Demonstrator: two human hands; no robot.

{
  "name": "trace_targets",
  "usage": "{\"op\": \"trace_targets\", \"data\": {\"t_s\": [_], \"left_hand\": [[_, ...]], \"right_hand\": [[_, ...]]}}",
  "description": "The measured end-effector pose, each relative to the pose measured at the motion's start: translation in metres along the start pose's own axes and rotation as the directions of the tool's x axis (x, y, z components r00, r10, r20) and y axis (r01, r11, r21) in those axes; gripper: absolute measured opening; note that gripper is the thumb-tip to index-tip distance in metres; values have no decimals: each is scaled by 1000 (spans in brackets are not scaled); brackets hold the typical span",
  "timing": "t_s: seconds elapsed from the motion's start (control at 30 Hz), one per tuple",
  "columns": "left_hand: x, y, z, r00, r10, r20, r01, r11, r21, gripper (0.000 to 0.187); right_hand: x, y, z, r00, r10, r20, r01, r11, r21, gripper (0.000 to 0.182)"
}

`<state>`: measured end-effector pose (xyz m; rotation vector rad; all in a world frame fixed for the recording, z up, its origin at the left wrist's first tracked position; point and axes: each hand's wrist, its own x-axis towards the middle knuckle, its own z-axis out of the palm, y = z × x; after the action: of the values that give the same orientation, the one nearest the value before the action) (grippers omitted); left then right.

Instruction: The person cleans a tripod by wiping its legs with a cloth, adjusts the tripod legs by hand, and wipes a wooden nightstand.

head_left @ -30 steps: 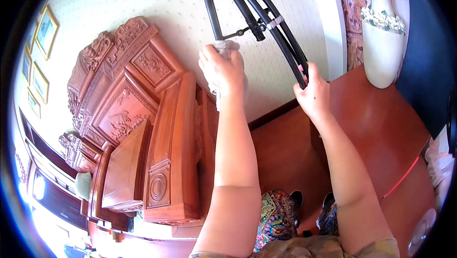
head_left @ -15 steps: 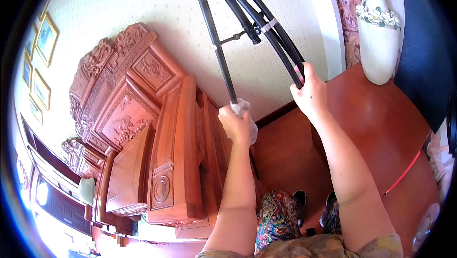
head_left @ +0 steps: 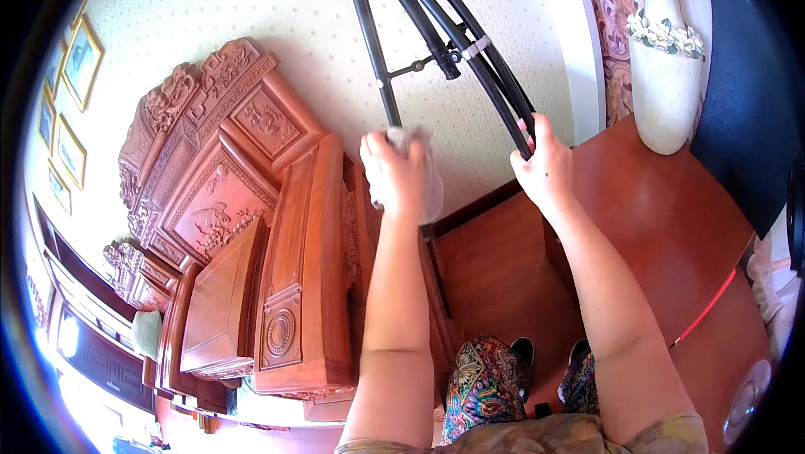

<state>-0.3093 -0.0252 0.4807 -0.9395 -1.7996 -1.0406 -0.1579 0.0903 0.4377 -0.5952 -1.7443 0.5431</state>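
Observation:
A black tripod (head_left: 417,10) is held up in front of the wall, its legs pointing down toward me and its top cut off by the upper frame edge. My right hand (head_left: 545,165) grips the lower ends of two legs lying close together. Around the separate leg on the left, my left hand (head_left: 394,173) is closed with a whitish cloth (head_left: 429,186) between the fingers and the tube. The cloth hangs loosely beside the palm and is slightly blurred. That leg's lower end is hidden by the hand and cloth.
A carved wooden sofa (head_left: 293,286) stands to the left. On the right is a reddish wooden table (head_left: 662,211) bearing a white vase (head_left: 667,106) with flower trim and a thin red cord (head_left: 704,313). Framed pictures (head_left: 81,64) hang at far left.
My left hand has slid up the left leg with the cloth, away from its lower end. My right hand and the tripod stay nearly in place.

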Motion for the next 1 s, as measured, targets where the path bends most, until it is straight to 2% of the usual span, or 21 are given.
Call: {"op": "trace_targets", "data": {"t_s": [0.1, 0.2, 0.27, 0.37, 0.4, 0.47, 0.53, 0.63, 0.77, 0.83, 0.87, 0.9, 0.97, 1.0], "left_hand": [[38, 10, 3, 999, 11, -52, -11, 1000, 16, 35], [63, 32, -7, 999, -43, -24, 44, 998, 38, 36], [66, 31, -7, 995, -90, 49, 89, 996, 22, 36], [41, 11, 9, 998, -67, -4, 67, 996, -55, 34], [25, 8, 9, 995, -100, 8, 100, 993, -69, 33], [-9, -14, 14, 990, -124, 71, 123, 992, 19, 36], [-43, -34, 16, 994, -85, 65, 82, 995, 49, 37], [-70, -36, 9, 962, -215, 167, 226, 973, -45, 34], [-79, -48, -1, 965, -199, 173, 217, 972, -93, 32], [-81, -53, -11, 930, -262, 256, 342, 873, -348, 24], [-84, -58, -11, 889, -347, 300, 458, 656, -600, 18], [-83, -61, -16, 896, -365, 254, 437, 618, -653, 15], [-69, -68, -16, 859, -498, 122, 399, 500, -769, 16], [-56, -68, -16, 856, -504, 118, 392, 482, -784, 17]], "right_hand": [[0, -1, -1, 1000, 3, 8, -3, 1000, 6, 43], [1, -2, -3, 998, 43, 44, -42, 999, -13, 43], [0, -3, -4, 993, 87, 79, -85, 996, -26, 44], [0, -2, -2, 993, 94, 67, -94, 996, 1, 42], [0, -1, -1, 997, 68, 40, -69, 997, 22, 42], [0, 2, 3, 1000, 21, -5, -21, 999, 37, 41], [1, 2, 1, 999, 29, 17, -29, 999, 25, 41], [1, 0, -1, 998, 45, 40, -45, 999, 19, 42], [1, -2, -3, 999, 33, 24, -33, 999, 2, 41], [1, 1, 0, 999, 29, 17, -29, 1000, -1, 39], [1, 3, 2, 1000, 27, 6, -27, 1000, 13, 38], [0, 3, 3, 999, 41, 4, -41, 999, 7, 38], [1, 3, 1, 999, 44, 28, -44, 999, 8, 38], [1, 5, 3, 1000, 10, -7, -10, 1000, 17, 39]]}}
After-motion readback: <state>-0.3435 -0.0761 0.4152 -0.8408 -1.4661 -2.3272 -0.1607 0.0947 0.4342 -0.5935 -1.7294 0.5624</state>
